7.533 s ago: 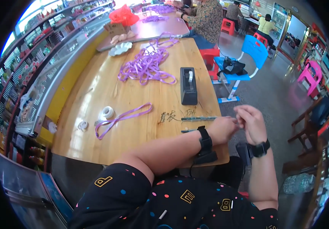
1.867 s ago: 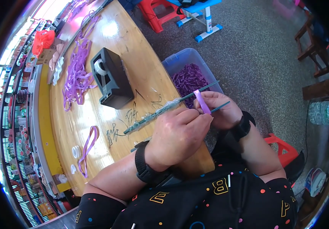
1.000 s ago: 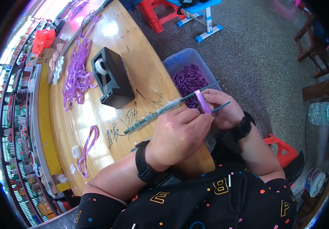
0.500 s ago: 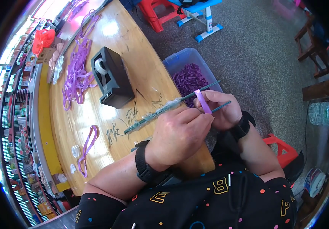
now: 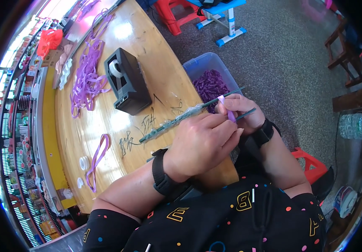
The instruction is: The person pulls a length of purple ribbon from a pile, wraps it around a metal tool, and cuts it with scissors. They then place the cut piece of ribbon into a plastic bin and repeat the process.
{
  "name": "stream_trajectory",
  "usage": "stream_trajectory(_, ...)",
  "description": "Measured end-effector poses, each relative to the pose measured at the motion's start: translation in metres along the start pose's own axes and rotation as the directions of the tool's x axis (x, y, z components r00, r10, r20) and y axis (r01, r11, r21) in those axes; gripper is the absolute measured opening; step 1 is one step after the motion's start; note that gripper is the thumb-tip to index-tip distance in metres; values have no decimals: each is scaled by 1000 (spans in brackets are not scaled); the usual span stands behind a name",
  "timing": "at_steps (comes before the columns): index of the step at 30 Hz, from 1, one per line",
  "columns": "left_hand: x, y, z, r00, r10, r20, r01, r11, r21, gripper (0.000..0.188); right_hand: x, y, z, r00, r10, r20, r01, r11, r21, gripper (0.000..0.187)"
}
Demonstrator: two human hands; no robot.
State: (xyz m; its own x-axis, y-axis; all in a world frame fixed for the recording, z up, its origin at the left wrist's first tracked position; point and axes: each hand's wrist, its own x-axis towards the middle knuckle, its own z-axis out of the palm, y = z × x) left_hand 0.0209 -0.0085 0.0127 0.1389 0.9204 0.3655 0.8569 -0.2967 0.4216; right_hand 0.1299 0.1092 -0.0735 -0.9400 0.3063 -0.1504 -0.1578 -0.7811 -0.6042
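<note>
My left hand (image 5: 202, 145) is closed, its back toward me. Its thumb and fingers meet at the lower end of a short purple ribbon (image 5: 231, 114); a thin green stick (image 5: 246, 114) passes there and comes out on the right. My right hand (image 5: 248, 115) is closed too, pinching the upper part of the ribbon between thumb and fingers. Beyond my left hand a bundle of thin green sticks (image 5: 172, 122), partly wrapped in clear film, slants up from the table to the ribbon. What lies inside my left fingers is mostly hidden.
On the wooden table (image 5: 143, 42) stand a black tape dispenser (image 5: 132, 90), a heap of purple ribbons (image 5: 88, 80), a looped ribbon (image 5: 98, 161) and small white rolls (image 5: 84, 163). A clear bin (image 5: 212, 63) of purple pieces (image 5: 210, 84) is beside it. A red stool (image 5: 313, 164) is at right.
My right fingers have closed in on the ribbon's upper part, which stood more open before. Both hands have shifted slightly. The table scene has slid a little to the right in view.
</note>
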Motion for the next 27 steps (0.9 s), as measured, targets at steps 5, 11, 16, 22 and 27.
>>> stream_trajectory(5, 0, 2, -2, 1000, -13, -23, 13, 1000, -12, 11, -14, -26, -15, 973, -201, 111, 177, 964, 199, 29)
stream_trajectory(11, -2, 1, 3, 995, -11, -99, 10, 1000, -10, 13, -53, -37, -41, 893, -293, -341, 344, 934, 100, 24)
stream_trajectory(16, 0, 1, 3, 993, -3, -117, 2, 1000, -10, 14, -76, -32, -34, 888, -262, -379, 313, 946, 80, 31)
stream_trajectory(22, -2, 1, 5, 993, -45, -112, 42, 999, -24, 12, -97, -29, -18, 951, -294, -92, 304, 947, 107, 24)
stream_trajectory(27, -2, 0, 10, 979, -19, -205, 11, 999, -38, 21, -112, -21, 5, 954, -238, -182, 251, 967, 52, 22)
